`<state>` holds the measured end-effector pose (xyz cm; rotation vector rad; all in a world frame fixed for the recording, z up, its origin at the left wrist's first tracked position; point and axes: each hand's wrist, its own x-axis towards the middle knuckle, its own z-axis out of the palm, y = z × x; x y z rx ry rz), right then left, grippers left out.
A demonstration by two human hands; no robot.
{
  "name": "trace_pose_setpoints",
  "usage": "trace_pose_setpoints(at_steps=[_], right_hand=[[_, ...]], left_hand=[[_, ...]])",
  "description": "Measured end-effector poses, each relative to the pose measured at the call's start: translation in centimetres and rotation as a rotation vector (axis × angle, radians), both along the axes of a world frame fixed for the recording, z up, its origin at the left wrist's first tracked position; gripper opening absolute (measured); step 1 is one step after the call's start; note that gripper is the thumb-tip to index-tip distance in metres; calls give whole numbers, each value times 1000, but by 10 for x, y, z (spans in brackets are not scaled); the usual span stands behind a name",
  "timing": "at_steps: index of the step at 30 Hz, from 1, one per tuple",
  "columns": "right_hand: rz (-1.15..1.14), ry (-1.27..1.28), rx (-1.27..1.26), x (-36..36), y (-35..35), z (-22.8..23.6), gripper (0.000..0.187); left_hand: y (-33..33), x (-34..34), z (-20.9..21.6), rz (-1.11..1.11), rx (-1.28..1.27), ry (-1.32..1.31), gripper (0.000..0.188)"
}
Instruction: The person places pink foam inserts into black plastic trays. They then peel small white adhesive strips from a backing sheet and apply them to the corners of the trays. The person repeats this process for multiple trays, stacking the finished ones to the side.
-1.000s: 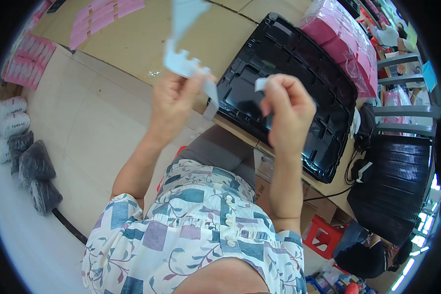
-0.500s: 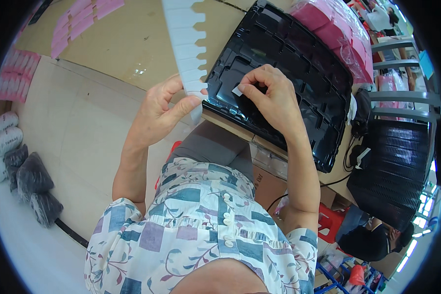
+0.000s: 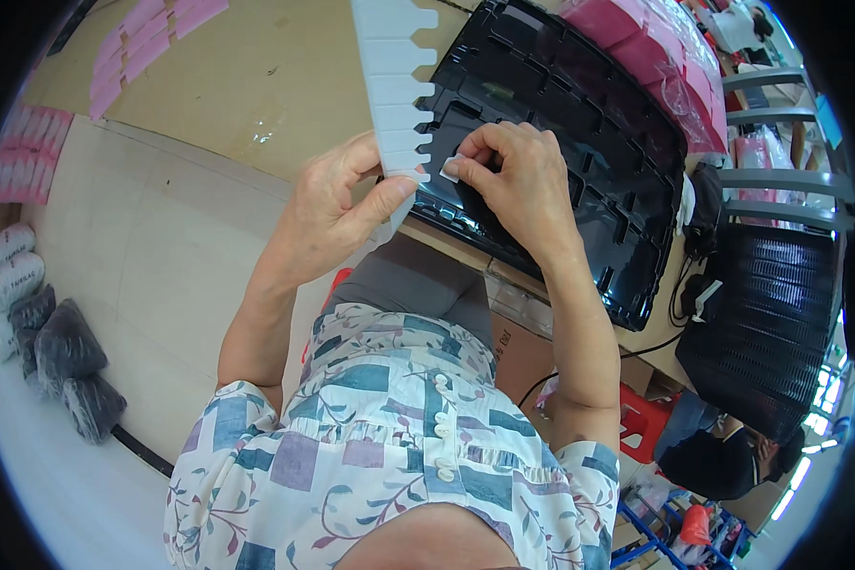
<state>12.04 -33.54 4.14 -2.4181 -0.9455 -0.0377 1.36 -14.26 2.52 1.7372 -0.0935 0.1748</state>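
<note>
My left hand (image 3: 342, 209) pinches the lower end of a long white strip (image 3: 394, 81) between thumb and fingers. Tabs with notches between them run down the strip's right edge, and its upper part rises past the top of the view. Just to the right, the thumb and index finger of my right hand (image 3: 527, 190) are closed on a small white tab (image 3: 448, 172). That hand is over a large black plastic tray (image 3: 627, 214) with moulded ridges, and hides part of it. The tab is close to the strip's notched edge but looks apart from it.
The tray lies on a tan table (image 3: 247, 76). Pink pieces (image 3: 133, 52) lie at the far left, and plastic-wrapped pink packs (image 3: 660, 66) behind the tray. A black slatted basket (image 3: 760, 323) stands at the right near a cable. Another person (image 3: 717, 461) sits at the lower right.
My left hand and the white strip have shifted to the right. My right hand has moved slightly left with the small tab, so the two hands are nearer each other.
</note>
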Motion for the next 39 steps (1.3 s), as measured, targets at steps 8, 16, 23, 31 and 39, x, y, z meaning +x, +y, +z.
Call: trace_pose_setpoints(at_steps=[8, 16, 23, 31, 39], right_hand=[[20, -95, -124, -1, 9, 7, 11], [116, -277, -162, 0, 15, 4, 8], [440, -220, -39, 10, 8, 4, 17], [352, -120, 14, 11, -2, 3, 14], [124, -299, -78, 2, 11, -6, 12]], left_hand=[[-4, 6, -11, 44, -185, -29, 19], [5, 7, -2, -48, -129, 83, 23], [6, 9, -1, -56, -151, 88, 22], [4, 9, -10, -50, -329, 43, 21], [3, 11, -9, -38, -342, 54, 22]])
